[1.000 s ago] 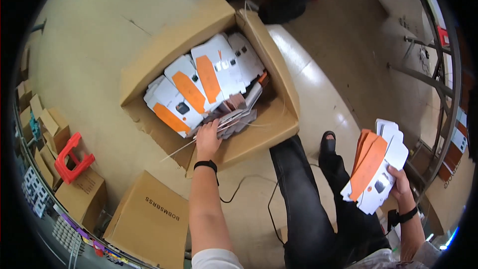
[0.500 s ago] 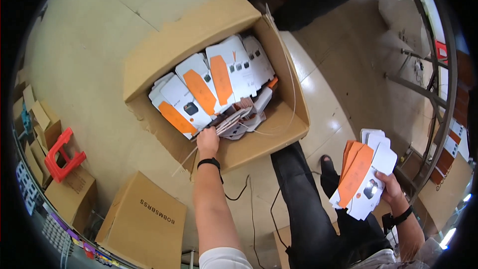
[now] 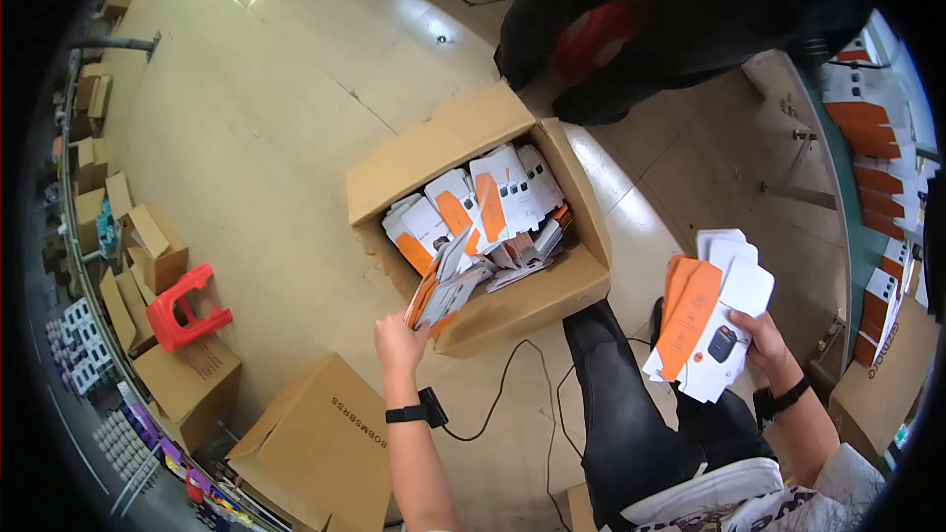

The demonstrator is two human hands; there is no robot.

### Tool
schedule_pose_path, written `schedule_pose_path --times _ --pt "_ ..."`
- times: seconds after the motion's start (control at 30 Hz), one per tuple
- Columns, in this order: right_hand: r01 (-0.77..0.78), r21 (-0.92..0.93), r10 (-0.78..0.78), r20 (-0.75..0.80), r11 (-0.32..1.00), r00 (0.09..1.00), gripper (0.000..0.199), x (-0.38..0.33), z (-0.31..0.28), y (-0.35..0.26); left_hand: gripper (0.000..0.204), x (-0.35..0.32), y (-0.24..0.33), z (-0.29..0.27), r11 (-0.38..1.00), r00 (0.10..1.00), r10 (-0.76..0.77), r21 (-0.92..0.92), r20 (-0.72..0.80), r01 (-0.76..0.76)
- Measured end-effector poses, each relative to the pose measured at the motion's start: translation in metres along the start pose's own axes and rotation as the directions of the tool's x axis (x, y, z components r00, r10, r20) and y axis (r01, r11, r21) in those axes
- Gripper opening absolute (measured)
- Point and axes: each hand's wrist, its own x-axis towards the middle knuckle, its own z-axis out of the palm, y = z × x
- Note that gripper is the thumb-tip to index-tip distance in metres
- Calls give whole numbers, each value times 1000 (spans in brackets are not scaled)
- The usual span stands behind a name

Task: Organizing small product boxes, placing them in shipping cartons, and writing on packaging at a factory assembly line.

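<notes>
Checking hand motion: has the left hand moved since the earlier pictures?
Yes: against the open cardboard box, the left hand has moved left and toward the person, from inside it to beyond its near left corner, holding flattened orange-and-white cartons.

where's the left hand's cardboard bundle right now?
Head view, just left of centre: the cardboard bundle is in the left hand, overlapping the lower-left edge of the open carton in the picture.

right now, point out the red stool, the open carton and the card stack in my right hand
Red stool (image 3: 169,315), head view: its left part.
Open carton (image 3: 440,156), head view: its raised far flap.
Card stack (image 3: 692,323), head view: the front orange panel.
</notes>
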Motion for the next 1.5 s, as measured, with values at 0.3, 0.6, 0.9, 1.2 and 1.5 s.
schedule_pose_path --times 0.3,0.6,0.9,1.2,1.5 --pt "-167 168 19 649 972 760 64 -9 69 -32 31 -145 114 -97 999 997 -44 -9 70 44" --pt "-180 153 -7 781 972 624 53 -66 222 -88 41 -266 120 -64 969 996 56 -243 62 -39" --pt "-341 -22 182 878 940 443 46 -93 257 -88 44 -310 114 -67 957 998 39 -286 -39 -49" --pt "-23 33 -20 899 999 437 45 -126 325 -140 37 -313 102 -92 896 997 -8 -442 -77 -27" --pt "-46 413 -361 840 910 405 41 -161 374 -210 53 -350 48 -73 743 976 -102 -667 -194 -55"
